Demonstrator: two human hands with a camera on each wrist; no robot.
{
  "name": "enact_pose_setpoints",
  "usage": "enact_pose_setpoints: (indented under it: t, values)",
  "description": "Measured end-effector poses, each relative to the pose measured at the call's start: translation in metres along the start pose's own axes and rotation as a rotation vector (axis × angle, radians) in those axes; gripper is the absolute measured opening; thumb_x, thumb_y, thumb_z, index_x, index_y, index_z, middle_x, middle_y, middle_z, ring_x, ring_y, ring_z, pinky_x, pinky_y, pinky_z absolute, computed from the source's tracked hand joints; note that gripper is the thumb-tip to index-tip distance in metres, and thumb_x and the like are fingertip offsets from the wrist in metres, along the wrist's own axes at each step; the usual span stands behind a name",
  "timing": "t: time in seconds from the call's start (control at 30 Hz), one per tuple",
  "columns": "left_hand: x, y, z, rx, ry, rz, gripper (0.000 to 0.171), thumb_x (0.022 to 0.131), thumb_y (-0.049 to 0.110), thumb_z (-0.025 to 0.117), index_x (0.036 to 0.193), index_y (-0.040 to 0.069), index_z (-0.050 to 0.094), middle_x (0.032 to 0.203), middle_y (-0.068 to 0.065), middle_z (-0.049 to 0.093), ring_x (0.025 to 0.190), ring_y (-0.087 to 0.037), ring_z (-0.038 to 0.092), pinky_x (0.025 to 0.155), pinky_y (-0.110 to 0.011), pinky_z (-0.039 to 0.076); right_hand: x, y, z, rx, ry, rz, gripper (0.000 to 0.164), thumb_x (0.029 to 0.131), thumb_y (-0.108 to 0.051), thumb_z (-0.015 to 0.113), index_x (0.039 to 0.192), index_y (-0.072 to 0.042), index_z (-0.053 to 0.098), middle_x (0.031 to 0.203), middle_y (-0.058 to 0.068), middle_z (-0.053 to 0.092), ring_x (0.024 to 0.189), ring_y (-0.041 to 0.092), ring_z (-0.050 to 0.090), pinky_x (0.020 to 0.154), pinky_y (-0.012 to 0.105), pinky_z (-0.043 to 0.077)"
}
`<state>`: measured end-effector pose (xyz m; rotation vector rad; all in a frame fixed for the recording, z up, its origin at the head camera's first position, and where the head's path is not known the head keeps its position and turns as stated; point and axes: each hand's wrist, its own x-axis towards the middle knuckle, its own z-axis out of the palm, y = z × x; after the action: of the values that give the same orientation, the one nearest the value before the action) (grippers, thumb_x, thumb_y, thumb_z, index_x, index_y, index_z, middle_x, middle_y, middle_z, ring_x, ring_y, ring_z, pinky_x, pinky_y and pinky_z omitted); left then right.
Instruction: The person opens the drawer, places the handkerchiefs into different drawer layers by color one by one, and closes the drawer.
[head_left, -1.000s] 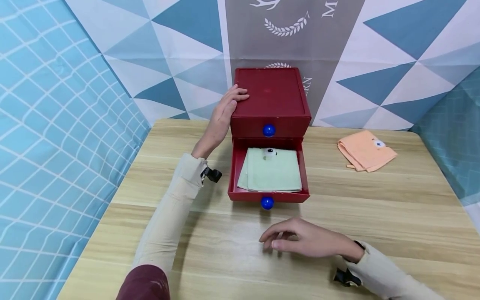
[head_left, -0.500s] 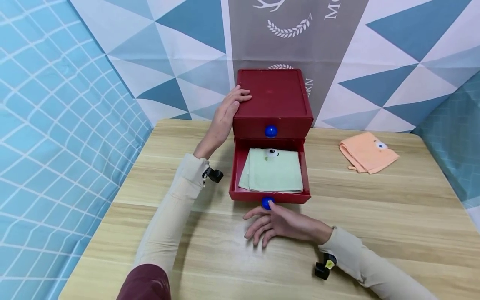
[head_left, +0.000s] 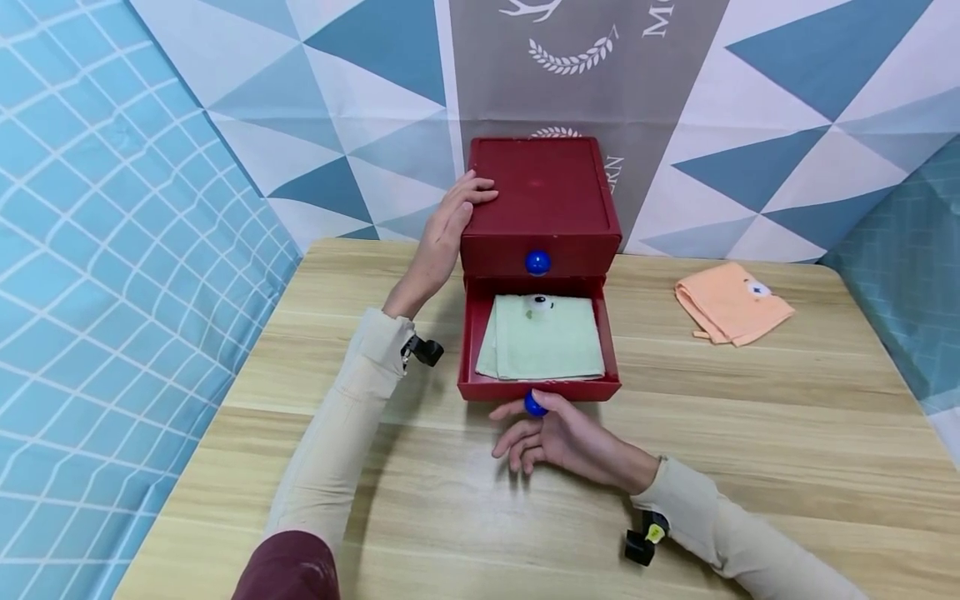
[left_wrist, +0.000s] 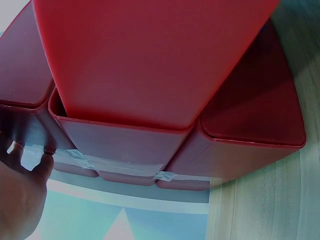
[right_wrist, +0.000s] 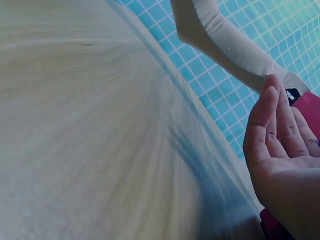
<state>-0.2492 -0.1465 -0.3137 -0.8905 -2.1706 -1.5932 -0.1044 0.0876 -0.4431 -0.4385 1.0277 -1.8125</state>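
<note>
A red drawer cabinet (head_left: 538, 187) stands at the back of the table in the head view. Its lower drawer (head_left: 472, 390) is pulled out, and a folded pale green towel (head_left: 551, 342) with an eye design lies inside. My left hand (head_left: 438, 237) rests along the cabinet's left top edge, fingertips on the lid. At the drawer's front my right hand (head_left: 573, 437) pinches the blue knob (head_left: 535, 404) between thumb and index finger, the other fingers loosely bent below. The left wrist view shows the cabinet's side close up. In the right wrist view the knob is hidden.
A folded orange towel (head_left: 733, 304) lies on the wooden table (head_left: 750, 433) to the right of the cabinet. The upper drawer, with its own blue knob (head_left: 537, 262), is closed. Patterned cloth (head_left: 397, 92) hangs behind, and blue checked cloth (head_left: 112, 292) lines the left side.
My right hand has moved up and left from over the table to the lower drawer's knob and now pinches it. The left hand stays on the cabinet.
</note>
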Motion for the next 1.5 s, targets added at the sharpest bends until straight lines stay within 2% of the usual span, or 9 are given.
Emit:
enact_pose_setpoints:
  t: [0.23, 0.5, 0.73, 0.87, 1.07, 1.3, 1.4, 1.5]
  values:
    - [0.001, -0.001, -0.001, 0.003, 0.01, -0.007, 0.041, 0.105, 0.009, 0.033, 0.134, -0.01, 0.055, 0.147, -0.022, 0.045, 0.151, -0.026, 0.019, 0.12, -0.026, 0.016, 0.004, -0.008, -0.002, -0.045, 0.105, -0.04, 0.063, 0.106, -0.05, 0.029, 0.14, -0.001, 0.047, 0.111, 0.019, 0.067, 0.086, 0.024, 0.063, 0.077, 0.033, 0.051]
    - [0.001, 0.002, 0.001, 0.016, 0.008, -0.015, 0.041, 0.105, 0.009, 0.032, 0.133, -0.01, 0.055, 0.146, -0.022, 0.046, 0.151, -0.026, 0.019, 0.12, -0.027, 0.015, 0.013, -0.016, -0.006, -0.061, 0.141, -0.07, 0.062, 0.106, -0.049, 0.028, 0.143, -0.002, 0.047, 0.106, 0.015, 0.067, 0.083, 0.021, 0.062, 0.073, 0.031, 0.051]
    - [0.008, 0.003, 0.0, 0.014, 0.013, 0.01, 0.041, 0.105, 0.01, 0.032, 0.133, -0.01, 0.055, 0.147, -0.022, 0.045, 0.151, -0.025, 0.019, 0.12, -0.026, 0.015, 0.024, -0.027, -0.012, -0.057, 0.177, -0.092, 0.058, 0.105, -0.051, 0.033, 0.126, -0.001, 0.053, 0.105, 0.015, 0.067, 0.079, 0.021, 0.062, 0.07, 0.03, 0.052]
    - [0.005, 0.003, -0.001, 0.02, 0.014, -0.012, 0.041, 0.105, 0.01, 0.033, 0.133, -0.009, 0.055, 0.146, -0.021, 0.046, 0.151, -0.024, 0.02, 0.119, -0.026, 0.016, 0.03, -0.028, -0.013, -0.044, 0.169, -0.113, 0.053, 0.106, -0.049, 0.031, 0.114, -0.002, 0.056, 0.101, 0.014, 0.068, 0.079, 0.022, 0.063, 0.069, 0.03, 0.053]
    - [0.001, 0.002, 0.001, 0.018, 0.003, -0.025, 0.041, 0.105, 0.01, 0.033, 0.134, -0.008, 0.055, 0.147, -0.021, 0.046, 0.151, -0.024, 0.02, 0.12, -0.027, 0.016, 0.033, -0.026, -0.017, -0.058, 0.201, -0.161, 0.05, 0.106, -0.047, 0.031, 0.095, -0.005, 0.055, 0.086, 0.01, 0.067, 0.071, 0.022, 0.063, 0.062, 0.028, 0.051]
    - [-0.005, 0.001, 0.001, 0.025, 0.009, -0.018, 0.04, 0.104, 0.007, 0.033, 0.134, -0.009, 0.055, 0.146, -0.023, 0.046, 0.15, -0.031, 0.019, 0.12, -0.027, 0.016, 0.041, -0.027, -0.023, -0.076, 0.235, -0.202, 0.05, 0.106, -0.049, 0.032, 0.087, -0.007, 0.051, 0.071, 0.006, 0.056, 0.063, 0.019, 0.052, 0.058, 0.027, 0.045]
    - [-0.005, 0.001, 0.001, 0.021, 0.009, -0.01, 0.04, 0.105, 0.007, 0.032, 0.134, -0.009, 0.055, 0.147, -0.023, 0.045, 0.15, -0.033, 0.018, 0.12, -0.027, 0.015, 0.046, -0.031, -0.028, -0.101, 0.262, -0.234, 0.05, 0.105, -0.048, 0.032, 0.082, -0.007, 0.049, 0.064, 0.004, 0.049, 0.056, 0.016, 0.046, 0.053, 0.027, 0.038]
    - [-0.001, 0.001, 0.001, 0.021, 0.012, -0.009, 0.042, 0.105, 0.008, 0.03, 0.134, -0.009, 0.055, 0.147, -0.023, 0.045, 0.151, -0.029, 0.018, 0.12, -0.027, 0.014, 0.052, -0.037, -0.034, -0.123, 0.279, -0.257, 0.05, 0.105, -0.048, 0.033, 0.076, -0.008, 0.043, 0.058, 0.001, 0.04, 0.049, 0.014, 0.039, 0.048, 0.026, 0.031]
